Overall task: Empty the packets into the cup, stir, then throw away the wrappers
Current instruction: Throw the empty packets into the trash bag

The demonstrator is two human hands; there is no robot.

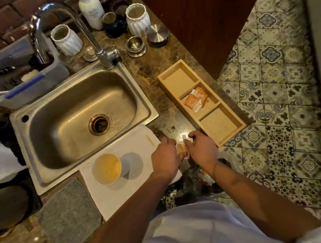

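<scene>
A white paper cup (pixel 106 168) stands on a white board (pixel 123 189) at the counter's front edge, right of the sink. Just right of the cup, my left hand (pixel 165 157) and my right hand (pixel 202 148) meet over the counter edge, both pinching one orange packet (pixel 182 151) between them. Most of the packet is hidden by my fingers. More orange packets (pixel 195 99) lie in the middle compartment of a wooden tray (pixel 171 83) on the counter to the right. A thin wooden stick (pixel 149 139) lies on the board's far corner.
A steel sink (pixel 81 119) with a tall tap (pixel 91 36) fills the counter's middle. Behind it stand white ribbed jars (pixel 137 20), a lotion bottle (pixel 90 7) and small metal cups (pixel 135 46). A dark bag with rubbish (pixel 200 179) sits on the tiled floor below my hands.
</scene>
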